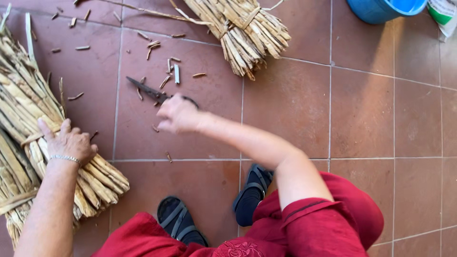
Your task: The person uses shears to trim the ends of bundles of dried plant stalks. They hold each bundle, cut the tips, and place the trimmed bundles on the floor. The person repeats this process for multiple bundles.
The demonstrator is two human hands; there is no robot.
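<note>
— While the left hand (pixel 69 143) lies spread across the near bundle of dried reed stalks (pixel 43 143), is it actually holding anything?

— No; its grip is released, fingers flat and apart on top of the stalks, just beside the binding strip. It looks like a steadying press that keeps the loose bundle from rolling on the tiled floor (pixel 362 109).

— And the right hand (pixel 177 114)?

— It reaches out over the floor and its grip is clenched around the handles of a pair of dark scissors (pixel 150 91). The blades point away to the upper left and lie low against the tile. The motion blur is heavy there, so I cannot tell whether the blades stand apart or together.

— Why so many scraps around them?

— Short cut stalk pieces (pixel 162 52) lie scattered about the blades, which I judge to be trimmings. A second tied bundle (pixel 247 33) sits well apart at the top, its ends squared off.

— Any containers or packaging?

— A blue round bucket (pixel 385 8) shows at the top edge, only its rim and wall in view. Just beside it, in the corner, is a white bag with a green patch (pixel 445 14); too little shows to tell its kind.

— And nearest the camera?

— Red clothing and two dark strapped sandals (pixel 181 221) planted on the tiles between the hands.
</note>
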